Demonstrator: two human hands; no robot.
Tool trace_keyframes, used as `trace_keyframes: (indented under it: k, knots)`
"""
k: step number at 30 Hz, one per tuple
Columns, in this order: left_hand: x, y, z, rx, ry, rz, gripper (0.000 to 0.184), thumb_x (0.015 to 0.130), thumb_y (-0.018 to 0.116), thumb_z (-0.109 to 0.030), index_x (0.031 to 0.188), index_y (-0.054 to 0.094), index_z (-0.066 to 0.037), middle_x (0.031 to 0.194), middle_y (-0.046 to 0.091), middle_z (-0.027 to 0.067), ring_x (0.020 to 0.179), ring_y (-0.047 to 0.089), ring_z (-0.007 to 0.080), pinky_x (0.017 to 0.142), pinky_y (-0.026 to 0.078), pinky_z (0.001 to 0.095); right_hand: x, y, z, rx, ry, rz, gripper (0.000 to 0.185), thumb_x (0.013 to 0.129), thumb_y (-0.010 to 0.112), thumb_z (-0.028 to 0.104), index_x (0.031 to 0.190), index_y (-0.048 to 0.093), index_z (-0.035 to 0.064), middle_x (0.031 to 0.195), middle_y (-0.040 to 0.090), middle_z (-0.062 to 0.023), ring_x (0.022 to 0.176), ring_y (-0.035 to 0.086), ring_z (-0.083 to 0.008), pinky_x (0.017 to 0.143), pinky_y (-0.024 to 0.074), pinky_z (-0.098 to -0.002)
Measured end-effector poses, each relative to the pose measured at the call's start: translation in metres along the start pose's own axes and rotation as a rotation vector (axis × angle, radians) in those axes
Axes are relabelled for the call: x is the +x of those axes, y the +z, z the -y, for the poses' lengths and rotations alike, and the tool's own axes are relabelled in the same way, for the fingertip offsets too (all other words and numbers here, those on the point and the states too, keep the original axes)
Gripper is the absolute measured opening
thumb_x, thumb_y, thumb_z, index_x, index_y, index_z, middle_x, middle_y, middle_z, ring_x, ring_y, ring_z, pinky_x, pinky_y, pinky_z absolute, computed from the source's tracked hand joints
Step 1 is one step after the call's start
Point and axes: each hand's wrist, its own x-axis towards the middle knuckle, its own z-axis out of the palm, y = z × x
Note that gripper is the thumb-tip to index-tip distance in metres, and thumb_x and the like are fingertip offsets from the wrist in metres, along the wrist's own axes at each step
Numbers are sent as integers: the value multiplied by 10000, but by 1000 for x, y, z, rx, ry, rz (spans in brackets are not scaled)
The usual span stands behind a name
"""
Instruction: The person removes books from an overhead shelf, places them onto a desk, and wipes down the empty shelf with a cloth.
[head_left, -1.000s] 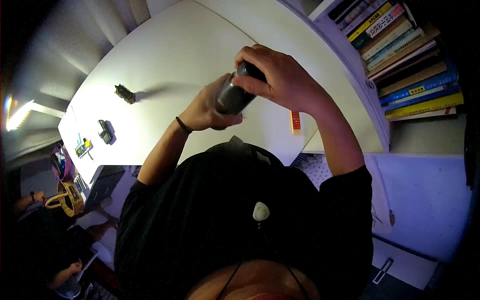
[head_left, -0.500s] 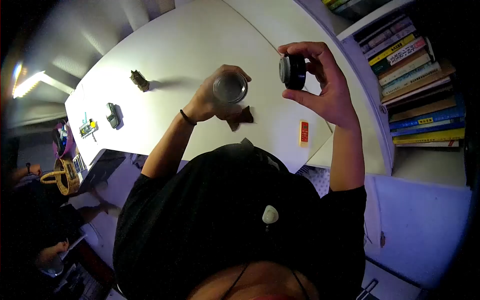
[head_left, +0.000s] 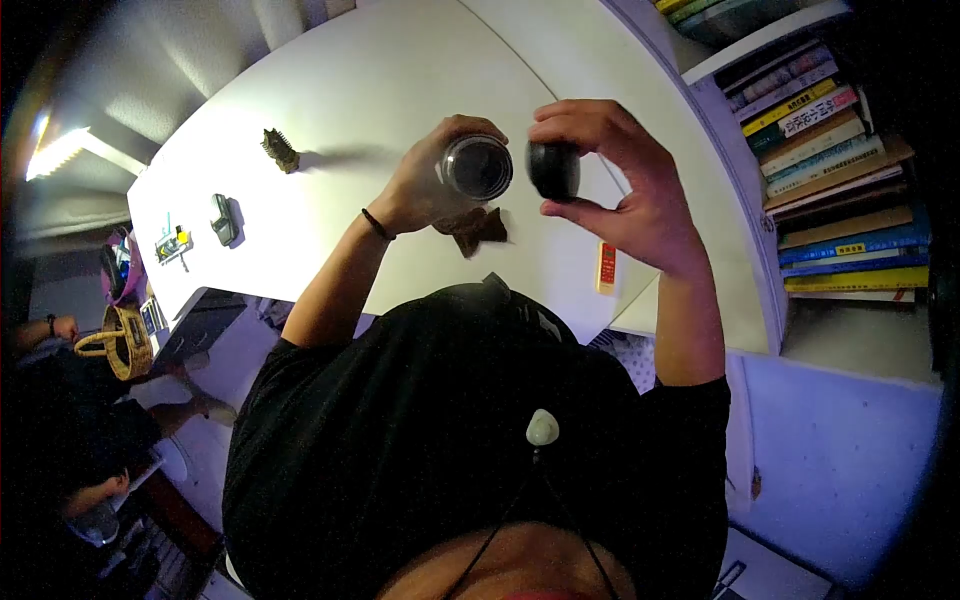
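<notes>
My left hand [head_left: 415, 185] is wrapped round a clear glass jar [head_left: 478, 168], whose round open mouth faces up toward me. In my right hand [head_left: 640, 200] a black round lid [head_left: 553, 172] is gripped by its edge between thumb and fingers. The lid is tilted on its side, a small gap to the right of the jar's rim. Below the jar, on the white table [head_left: 380, 80], lies a brown pointed piece [head_left: 470, 232], partly behind my left hand; its kind is unclear.
A red and yellow remote control [head_left: 606, 268] lies to the right. Farther left are a dark spiky object [head_left: 280, 151], a dark handheld device [head_left: 224, 220] and a small gadget [head_left: 173, 244]. Books [head_left: 815, 110] fill a shelf at right. Another person's arm [head_left: 60, 328] and a wicker basket [head_left: 122, 343] are at left.
My right hand has moved left with the lid, bringing it closer to the jar and turning its inner side out of view. The jar has shifted slightly right.
</notes>
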Motion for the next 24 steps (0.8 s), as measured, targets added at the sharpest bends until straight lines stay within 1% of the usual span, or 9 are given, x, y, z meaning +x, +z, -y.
trace_keyframes:
  k: [2, 5, 7, 10, 11, 13, 16, 20, 24]
  knots:
    - [1, 2, 0, 31, -7, -22, 609, 575, 759, -35, 1122, 494, -70, 1096, 533, 67, 1007, 536, 187, 874, 453, 324, 2, 4, 5, -41, -24, 32, 582, 596, 748, 96, 1133, 532, 148, 1129, 530, -61, 1057, 504, -274, 895, 435, -360]
    - [3, 7, -8, 121, -70, -76, 621, 545, 760, -47, 1109, 500, -66, 1056, 560, 92, 983, 551, 221, 851, 464, 333, 1, 14, 10, -252, -42, 92, 578, 631, 727, 132, 1165, 508, 165, 1150, 514, -53, 1047, 505, -251, 888, 439, -367]
    - [5, 6, -15, 299, 10, -85, 587, 545, 746, -62, 1084, 514, -65, 1002, 589, 113, 939, 568, 257, 817, 475, 349, -1, 15, 5, -265, -20, 78, 559, 637, 723, 136, 1155, 515, 167, 1147, 518, -49, 1045, 509, -251, 885, 441, -364]
    - [2, 3, -17, 400, 38, -60, 557, 553, 735, -91, 1068, 523, -61, 957, 607, 124, 899, 586, 274, 782, 484, 358, -4, 14, 2, -252, 5, 70, 516, 655, 713, 139, 1136, 528, 169, 1146, 526, -43, 1041, 517, -251, 884, 445, -359]
    - [2, 1, -20, 401, 38, -63, 557, 553, 735, -91, 1068, 523, -61, 957, 607, 124, 899, 586, 274, 782, 484, 358, -5, 14, 1, -230, 12, 74, 493, 666, 706, 138, 1127, 534, 170, 1146, 529, -40, 1039, 521, -251, 884, 447, -358]
    - [3, -2, -29, 270, -65, 50, 555, 549, 719, -98, 1066, 522, -53, 961, 610, 120, 873, 599, 275, 769, 489, 360, -6, 13, -1, -226, -9, 93, 477, 676, 699, 131, 1123, 537, 170, 1151, 531, -39, 1043, 523, -250, 887, 447, -358]
    - [5, -6, -38, 272, -179, 166, 594, 520, 713, -90, 1078, 514, -52, 948, 614, 122, 856, 605, 272, 754, 494, 354, -8, 13, -4, -188, -26, 129, 463, 686, 689, 118, 1120, 539, 171, 1169, 528, -38, 1059, 520, -247, 894, 445, -357]
    - [6, -4, -42, 330, -171, 214, 615, 508, 704, -83, 1090, 510, -49, 919, 622, 120, 849, 610, 272, 759, 497, 346, -10, 16, -7, -133, -19, 152, 488, 668, 696, 102, 1124, 536, 174, 1187, 526, -36, 1077, 517, -246, 897, 446, -358]
    - [6, -1, -41, 162, -196, 289, 586, 539, 674, -52, 1093, 482, -29, 862, 630, 123, 836, 627, 263, 748, 514, 350, -12, 17, -6, -126, -27, 170, 502, 665, 697, 99, 1132, 532, 175, 1185, 530, -33, 1075, 522, -248, 898, 448, -360]
